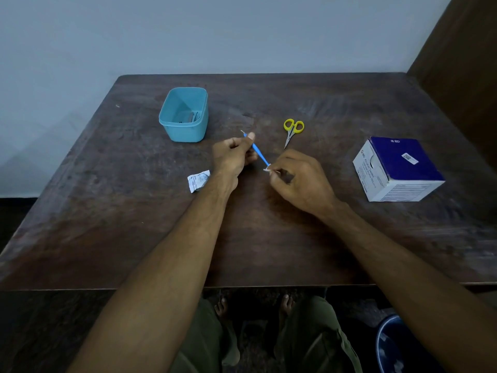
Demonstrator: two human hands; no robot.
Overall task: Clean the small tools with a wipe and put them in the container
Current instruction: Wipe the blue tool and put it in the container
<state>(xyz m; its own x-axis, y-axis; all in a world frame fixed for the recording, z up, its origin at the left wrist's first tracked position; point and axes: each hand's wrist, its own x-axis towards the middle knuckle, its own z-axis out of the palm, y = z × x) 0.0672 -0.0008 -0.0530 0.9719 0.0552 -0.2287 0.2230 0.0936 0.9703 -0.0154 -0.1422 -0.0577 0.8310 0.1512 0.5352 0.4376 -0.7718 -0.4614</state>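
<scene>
Landmark: teal plastic container (184,115), open-topped, on the dark wooden counter (134,224).

- Container contents: small dark metal pieces at the bottom; their kind is too small to tell.
- Blue-handled tool (258,152): thin, with a fine metal tip at each end; held in the air right of the container and nearer the person, slanting from upper left to lower right.
- Left hand (233,157): fingers curled round the upper part of the tool, thumb pressed against the handle near the far tip.
- Right hand (298,179): fingers curled, thumb and forefinger pinching a small white wipe (267,169) round the lower end of the tool.
- Yellow-handled scissors (291,131): flat on the counter, well right of the container, blades closed and pointing toward the person.
- Torn white wrapper (198,180): crumpled, on the counter near the container on the person's side, just left of the left wrist.
- Blue-and-white swab box (398,169): far right of the container, beyond the scissors, lying on its side.
- Dark blue bin (395,345): on the floor, below the counter edge, far from the container.
</scene>
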